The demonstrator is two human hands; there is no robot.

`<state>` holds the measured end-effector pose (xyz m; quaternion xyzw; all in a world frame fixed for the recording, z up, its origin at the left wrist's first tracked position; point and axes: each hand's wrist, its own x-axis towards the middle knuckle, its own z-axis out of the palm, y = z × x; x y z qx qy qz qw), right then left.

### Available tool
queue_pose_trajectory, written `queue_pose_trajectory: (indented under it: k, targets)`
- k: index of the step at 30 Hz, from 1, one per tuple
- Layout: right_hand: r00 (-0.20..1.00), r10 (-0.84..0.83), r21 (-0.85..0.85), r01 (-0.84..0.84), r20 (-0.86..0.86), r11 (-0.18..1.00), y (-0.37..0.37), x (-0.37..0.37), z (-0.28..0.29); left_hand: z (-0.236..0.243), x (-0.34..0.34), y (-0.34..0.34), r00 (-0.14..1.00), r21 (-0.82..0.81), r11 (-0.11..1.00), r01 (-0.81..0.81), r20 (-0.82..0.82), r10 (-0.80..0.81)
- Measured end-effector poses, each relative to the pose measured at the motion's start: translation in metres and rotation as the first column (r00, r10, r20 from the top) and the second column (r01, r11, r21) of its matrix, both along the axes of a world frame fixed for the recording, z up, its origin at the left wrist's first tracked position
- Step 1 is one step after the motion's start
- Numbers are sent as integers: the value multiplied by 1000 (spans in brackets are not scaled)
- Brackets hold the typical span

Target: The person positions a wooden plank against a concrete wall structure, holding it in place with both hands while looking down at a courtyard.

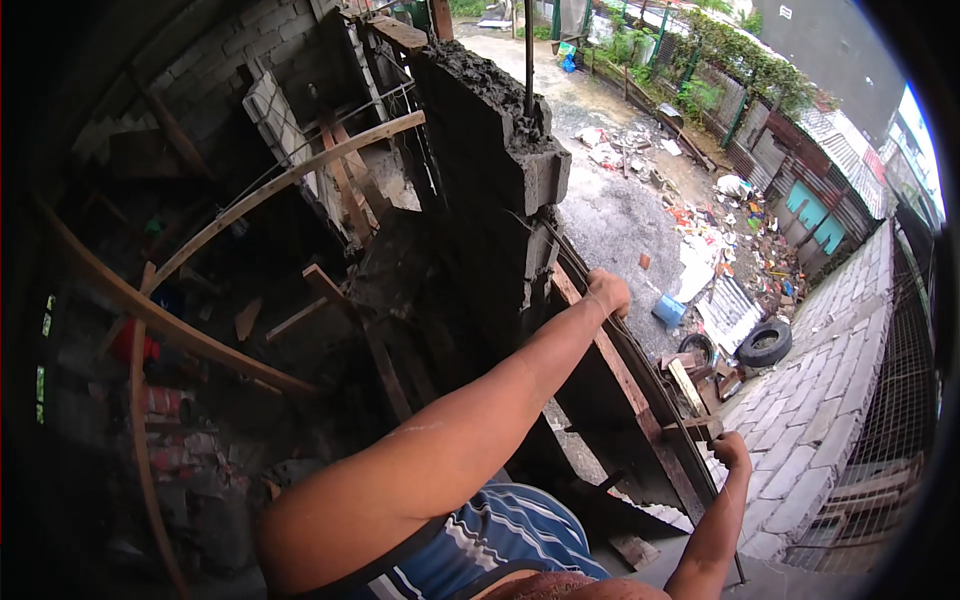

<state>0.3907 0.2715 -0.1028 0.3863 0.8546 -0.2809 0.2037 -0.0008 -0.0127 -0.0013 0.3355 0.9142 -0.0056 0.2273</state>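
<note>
My left arm reaches across the view, and my left hand [608, 292] is closed at the top edge of a timber-framed panel. It grips a thin steel bar [655, 372] that runs along this edge toward the lower right. Lower down, my right hand [732, 452] is closed in a fist just right of the bar; whatever lies inside its fingers is hidden. A short wooden block [694, 429] sticks out beside that fist. Below the bar, a long reddish wooden beam [628, 378] slants along the dark panel.
A rough concrete wall [480, 110] with a broken top stands ahead. To the left, curved-looking planks [290, 178] cross a dark, cluttered space below. Rubble, a blue container [668, 310] and a tyre [764, 343] lie on the ground outside. A block wall [815, 410] rises at the right.
</note>
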Motion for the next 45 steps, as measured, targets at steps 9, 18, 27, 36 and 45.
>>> queue_pose_trajectory:
  k: [9,18,27,36,45]
  targets:
    - [999,-44,-26,44,25,999,-5,5,5,4,5,0,996,-37,996,85,-31,-86]
    - [996,-86,-23,85,0,996,-15,2,18,0,3,3,997,-36,997,73,-33,-74]
    - [997,-79,-15,79,5,997,-29,-5,33,-2,3,2,994,-31,996,88,-62,-90]
    - [994,-103,-25,104,33,994,-30,-5,34,-7,2,5,1000,21,1000,-9,0,9]
    - [996,-78,-19,79,40,997,-29,-7,34,-2,3,3,1000,21,1000,-18,0,18]
